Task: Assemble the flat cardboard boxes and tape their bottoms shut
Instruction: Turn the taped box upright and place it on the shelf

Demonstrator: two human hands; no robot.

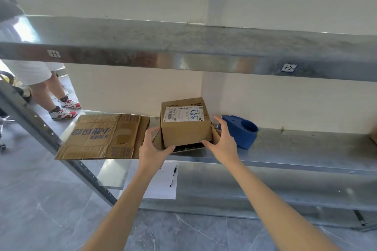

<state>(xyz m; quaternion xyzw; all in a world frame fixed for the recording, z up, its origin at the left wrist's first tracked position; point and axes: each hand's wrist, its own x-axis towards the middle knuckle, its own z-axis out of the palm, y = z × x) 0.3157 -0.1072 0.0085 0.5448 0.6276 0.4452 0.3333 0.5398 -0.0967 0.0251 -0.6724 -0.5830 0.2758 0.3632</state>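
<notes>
My left fingers (152, 130) curl round the left side flap (158, 140) of a small brown cardboard box (185, 130). My left thumb presses the low front edge. So my left hand (152, 147) has hold of the box.

My right fingers (221, 126) are mostly straight and spread. They lean on the outside of the right side flap (215, 132), and the thumb touches the low right corner. My right hand (223, 141) touches but does not grab.

The box sits right between my two hands, on the front part of the grey metal shelf (295, 148). It has a white sticker with blue writing on top. Its two side flaps stick out, one toward each hand. I think the next move is to push both flaps inward, toward each other. Both hands are equally close for that.

A blue plastic tape holder (242, 131) stands just beside my right hand, so that hand is nearer for taping.

A big flat brown cardboard sheet (102, 136) lies on the shelf just left of my left hand, not yet folded up.
</notes>
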